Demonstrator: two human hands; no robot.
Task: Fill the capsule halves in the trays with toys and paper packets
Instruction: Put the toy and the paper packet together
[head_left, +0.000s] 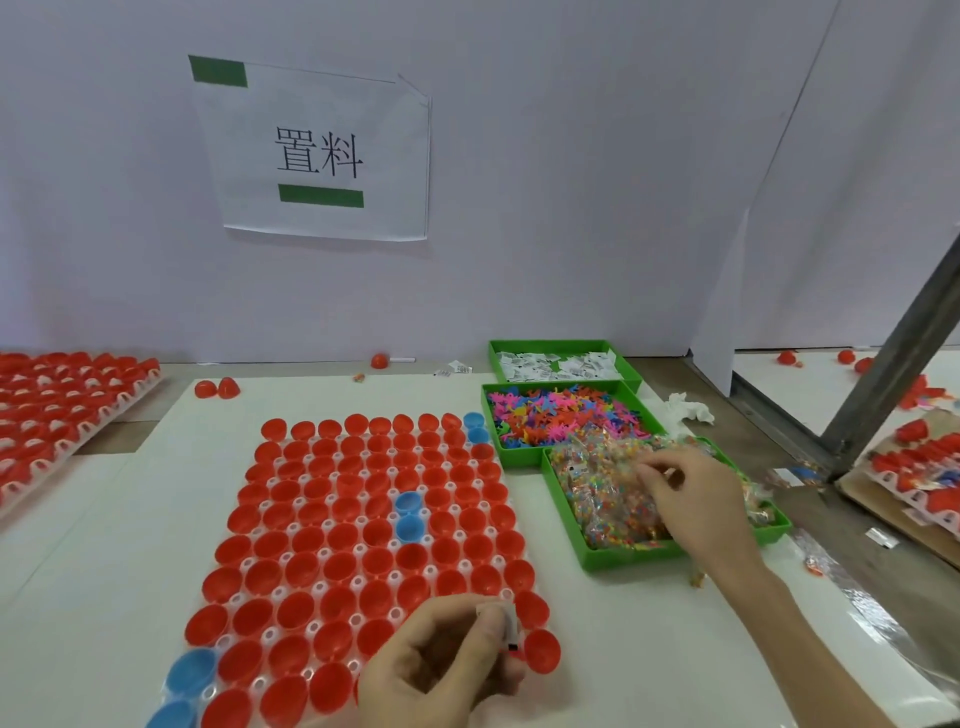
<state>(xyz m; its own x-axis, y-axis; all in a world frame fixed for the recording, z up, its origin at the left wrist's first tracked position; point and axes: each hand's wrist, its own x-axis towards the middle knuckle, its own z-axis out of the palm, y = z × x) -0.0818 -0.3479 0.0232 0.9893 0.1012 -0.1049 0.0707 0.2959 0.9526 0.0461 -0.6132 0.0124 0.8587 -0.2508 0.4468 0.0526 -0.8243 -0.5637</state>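
Packets are pinched in the left hand over the capsule tray; bagged toys are fingered by the right hand in a green bin.

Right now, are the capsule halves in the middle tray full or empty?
Empty. The capsule halves in the middle tray sit open side up, bare insides showing, no toy or packet visible.

Red capsule halves with few blue; green bins; multicoloured toys; white packets.
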